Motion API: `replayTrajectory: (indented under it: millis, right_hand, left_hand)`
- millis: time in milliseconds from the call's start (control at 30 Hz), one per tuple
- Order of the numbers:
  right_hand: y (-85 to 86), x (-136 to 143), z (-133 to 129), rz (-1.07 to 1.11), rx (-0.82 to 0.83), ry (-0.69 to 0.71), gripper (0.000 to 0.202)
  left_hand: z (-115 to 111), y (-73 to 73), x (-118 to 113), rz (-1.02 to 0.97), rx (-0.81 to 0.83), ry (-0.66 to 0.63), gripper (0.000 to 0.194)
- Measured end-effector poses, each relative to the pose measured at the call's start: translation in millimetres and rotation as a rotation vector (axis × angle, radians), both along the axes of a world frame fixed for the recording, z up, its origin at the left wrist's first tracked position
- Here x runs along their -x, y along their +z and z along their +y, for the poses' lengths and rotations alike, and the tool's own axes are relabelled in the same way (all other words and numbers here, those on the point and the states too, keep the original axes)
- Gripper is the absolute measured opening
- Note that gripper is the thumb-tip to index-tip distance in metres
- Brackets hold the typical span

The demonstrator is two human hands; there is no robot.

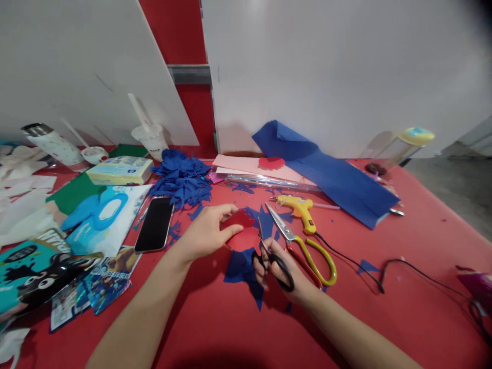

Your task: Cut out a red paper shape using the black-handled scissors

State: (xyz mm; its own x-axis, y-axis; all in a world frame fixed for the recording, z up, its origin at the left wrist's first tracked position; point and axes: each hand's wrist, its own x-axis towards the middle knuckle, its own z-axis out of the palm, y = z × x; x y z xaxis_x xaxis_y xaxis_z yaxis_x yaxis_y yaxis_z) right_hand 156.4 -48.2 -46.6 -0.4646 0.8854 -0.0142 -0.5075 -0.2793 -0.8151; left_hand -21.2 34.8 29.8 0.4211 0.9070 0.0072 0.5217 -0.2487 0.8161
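My left hand [210, 229] pinches a piece of red paper [246, 239] whose upper edge is cut in scallops. In my right hand [280, 266] is a pair of black-handled scissors [283, 272], fingers through the loops. Its blades rise beside the right edge of the red paper. Blue paper scraps [243, 267] lie on the table beneath both hands. Just right of them rest larger scissors [303, 246] with yellow and red handles. A yellow glue gun [300, 206] lies behind those, its black cord trailing right.
A heap of blue paper cutouts [181, 177] lies back left, near a black phone [154, 224]. Blue paper [330, 177] and pink sheets [246, 166] with a red scalloped piece [271, 163] lie at the back. Left are a wipes pack [109, 215], a cup [150, 138] and a bottle [54, 146].
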Motion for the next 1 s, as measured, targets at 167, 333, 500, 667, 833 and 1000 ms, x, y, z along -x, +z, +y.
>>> replayTrajectory:
  millis: [167,333,500,667,833,1000]
  right_hand:
    - [-3.0,0.0,-0.3,-0.007,-0.002,0.006,0.041]
    - [-1.3,0.0,-1.3,0.000,0.001,0.008,0.040]
    - [-0.9,-0.4,-1.8,0.006,0.006,0.022,0.040]
    - [-1.8,0.3,-1.8,-0.020,0.017,0.005,0.042]
    - [1.8,1.4,-0.7,-0.013,0.025,0.007,0.044]
    - [3.1,2.1,0.7,-0.015,0.024,0.002,0.043]
  left_hand:
    - [0.7,-2.1,2.0,-0.004,-0.003,-0.008,0.032]
    - [-0.4,0.8,2.3,-0.092,0.027,0.013,0.032]
    - [-1.3,2.1,2.2,-0.104,0.026,0.018,0.031]
    - [-1.0,3.2,2.2,-0.100,0.043,0.013,0.029]
    - [-0.9,2.0,3.4,-0.066,-0.003,0.011,0.029]
    - [-0.4,3.6,5.5,-0.034,-0.034,-0.004,0.027]
